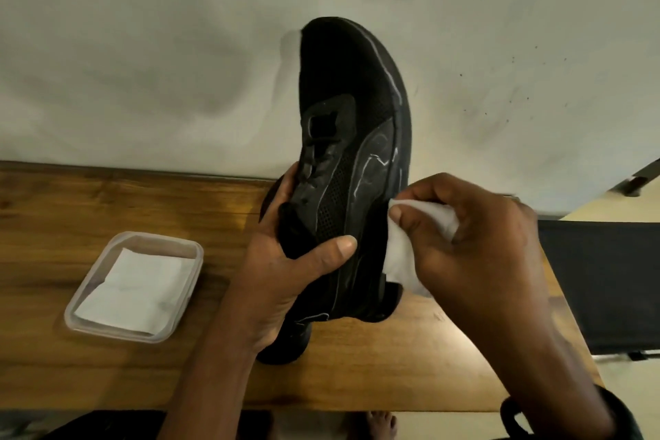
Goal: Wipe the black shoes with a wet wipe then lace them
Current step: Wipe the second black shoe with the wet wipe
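- Head view: left hand [282,271] grips the shoe [357,111] at its collar, toe pointing away, above the tabletop [107,204].
- Right hand [475,236] pinches a wipe [400,257] against the shoe's side near the heel.
- A tray [160,239] of spare wipes [135,289] sits left.

From here I see the left hand [285,271] gripping a black shoe [353,100] at its collar, toe pointing away above the wooden table [107,204], while the right hand [475,243] pinches a white wet wipe [400,254] against the shoe's side, a clear plastic tray [93,291] of folded wipes [135,286] lying left.
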